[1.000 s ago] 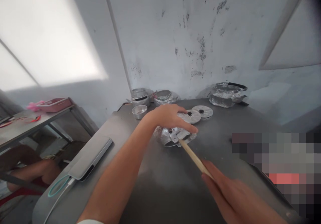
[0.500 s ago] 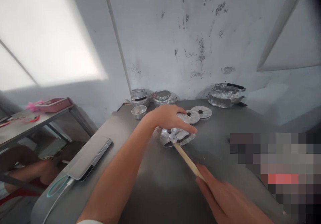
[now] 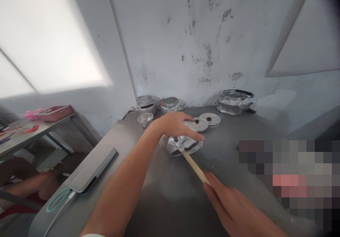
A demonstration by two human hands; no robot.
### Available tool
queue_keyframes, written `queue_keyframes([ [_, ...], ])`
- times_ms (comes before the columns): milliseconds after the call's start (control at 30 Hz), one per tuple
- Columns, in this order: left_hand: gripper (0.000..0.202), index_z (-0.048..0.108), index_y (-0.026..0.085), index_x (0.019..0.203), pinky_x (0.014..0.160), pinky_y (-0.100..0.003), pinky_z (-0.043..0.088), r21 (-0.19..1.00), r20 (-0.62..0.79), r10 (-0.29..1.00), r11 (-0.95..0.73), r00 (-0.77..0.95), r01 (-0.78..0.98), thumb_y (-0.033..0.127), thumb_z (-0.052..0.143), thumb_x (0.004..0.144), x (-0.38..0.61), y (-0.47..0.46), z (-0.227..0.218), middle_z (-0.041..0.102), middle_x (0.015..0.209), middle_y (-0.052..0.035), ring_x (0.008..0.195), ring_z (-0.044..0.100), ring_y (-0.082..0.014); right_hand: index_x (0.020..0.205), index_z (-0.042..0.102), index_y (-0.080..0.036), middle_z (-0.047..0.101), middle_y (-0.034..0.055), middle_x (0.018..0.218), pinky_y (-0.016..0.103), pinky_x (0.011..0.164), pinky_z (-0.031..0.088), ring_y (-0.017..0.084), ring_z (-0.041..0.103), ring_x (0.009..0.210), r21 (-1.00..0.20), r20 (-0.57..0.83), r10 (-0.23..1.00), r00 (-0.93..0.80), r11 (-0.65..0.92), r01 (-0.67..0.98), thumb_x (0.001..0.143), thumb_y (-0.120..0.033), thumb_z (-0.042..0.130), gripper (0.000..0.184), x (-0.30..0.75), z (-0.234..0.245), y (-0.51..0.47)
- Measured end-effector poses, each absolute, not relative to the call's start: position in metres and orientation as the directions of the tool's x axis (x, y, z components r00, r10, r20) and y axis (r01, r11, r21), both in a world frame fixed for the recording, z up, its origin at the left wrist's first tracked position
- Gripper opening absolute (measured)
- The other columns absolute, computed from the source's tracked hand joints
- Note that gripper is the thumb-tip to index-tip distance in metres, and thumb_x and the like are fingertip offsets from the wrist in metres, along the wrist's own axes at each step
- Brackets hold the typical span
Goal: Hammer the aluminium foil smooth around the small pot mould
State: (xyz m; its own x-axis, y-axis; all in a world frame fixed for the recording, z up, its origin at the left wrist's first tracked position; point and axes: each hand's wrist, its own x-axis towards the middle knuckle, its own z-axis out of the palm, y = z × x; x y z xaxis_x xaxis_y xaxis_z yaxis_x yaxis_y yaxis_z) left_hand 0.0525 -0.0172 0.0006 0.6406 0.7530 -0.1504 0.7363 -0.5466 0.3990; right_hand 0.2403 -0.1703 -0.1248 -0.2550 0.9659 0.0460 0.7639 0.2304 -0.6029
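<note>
A dented, silvery metal pot (image 3: 171, 148) lies on the grey table, its rim crumpled. My left hand (image 3: 176, 125) spans the top of it, thumb along its right edge; the other fingers are partly hidden behind. My right hand (image 3: 220, 196) is closed around a pale wooden stick (image 3: 195, 168), which slants up to the left. The stick's far end meets a small metal bracket (image 3: 180, 146) on the pot's near side. Just beyond my left hand are two round metal lids with black knobs, a nearer lid (image 3: 200, 126) and a farther lid (image 3: 214, 119).
Along the wall stand stacked pots (image 3: 146, 108), another pot (image 3: 170, 106), a small perforated cup (image 3: 145, 120) and a battered pot with a black handle (image 3: 231, 106). A grey power bank (image 3: 92, 171) with a cable lies left. A side table holds a pink basket (image 3: 54, 113); a person's legs show below it.
The view has shifted slightly, so everything sits a little further left. Both hands keep nearly the same place on the pot and the stick.
</note>
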Motion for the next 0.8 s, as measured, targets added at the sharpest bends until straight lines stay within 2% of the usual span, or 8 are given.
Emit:
queue_keyframes([
  [233, 0.101, 0.043, 0.029, 0.148, 0.100, -0.042, 0.045, 0.401, -0.158, 0.751, -0.544, 0.641, 0.737, 0.086, 0.060, 0.066, 0.053, -0.019, 0.001, 0.045, 0.152, -0.0034, 0.130, 0.047, -0.0397, 0.110, 0.065, -0.026, 0.069, 0.0023, 0.060, 0.030, 0.048, 0.050, 0.023, 0.068, 0.051, -0.638, 0.066, 0.976, -0.209, 0.203, 0.742, 0.100, -0.041, 0.026, 0.043, 0.238, -0.117, -0.171],
  [367, 0.101, 0.044, 0.028, 0.148, 0.102, -0.043, 0.044, 0.390, -0.150, 0.752, -0.551, 0.642, 0.738, 0.086, 0.060, 0.066, 0.053, -0.018, 0.001, 0.047, 0.151, -0.0047, 0.130, 0.048, -0.0384, 0.108, 0.066, -0.025, 0.070, 0.0030, 0.060, 0.030, 0.048, 0.051, 0.025, 0.069, 0.053, -0.588, 0.052, 0.981, -0.189, 0.183, 0.788, 0.099, -0.040, 0.029, 0.040, 0.240, -0.122, -0.172],
  [500, 0.100, 0.044, 0.027, 0.147, 0.103, -0.043, 0.043, 0.373, -0.141, 0.755, -0.558, 0.640, 0.741, 0.086, 0.059, 0.067, 0.053, -0.018, 0.001, 0.048, 0.150, -0.0049, 0.130, 0.047, -0.0373, 0.106, 0.066, -0.026, 0.069, 0.0030, 0.058, 0.031, 0.047, 0.051, 0.025, 0.069, 0.051, -0.582, 0.077, 0.970, -0.229, 0.230, 0.780, 0.099, -0.038, 0.030, 0.039, 0.244, -0.125, -0.171],
  [667, 0.101, 0.044, 0.028, 0.147, 0.103, -0.044, 0.042, 0.350, -0.138, 0.755, -0.568, 0.641, 0.745, 0.087, 0.057, 0.066, 0.053, -0.017, 0.001, 0.043, 0.153, -0.0043, 0.132, 0.044, -0.0366, 0.122, 0.060, -0.024, 0.072, 0.0024, 0.063, 0.030, 0.045, 0.050, 0.022, 0.067, 0.046, -0.552, 0.151, 0.960, -0.238, 0.281, 0.785, 0.101, -0.039, 0.028, 0.041, 0.249, -0.130, -0.170],
  [800, 0.100, 0.043, 0.028, 0.148, 0.104, -0.046, 0.041, 0.356, -0.142, 0.749, -0.571, 0.647, 0.739, 0.088, 0.056, 0.068, 0.052, -0.017, 0.001, 0.041, 0.154, -0.0051, 0.133, 0.043, -0.0356, 0.118, 0.062, -0.024, 0.072, 0.0024, 0.062, 0.032, 0.051, 0.053, 0.025, 0.071, 0.053, -0.490, 0.084, 0.970, -0.229, 0.240, 0.838, 0.101, -0.040, 0.028, 0.042, 0.250, -0.138, -0.170],
])
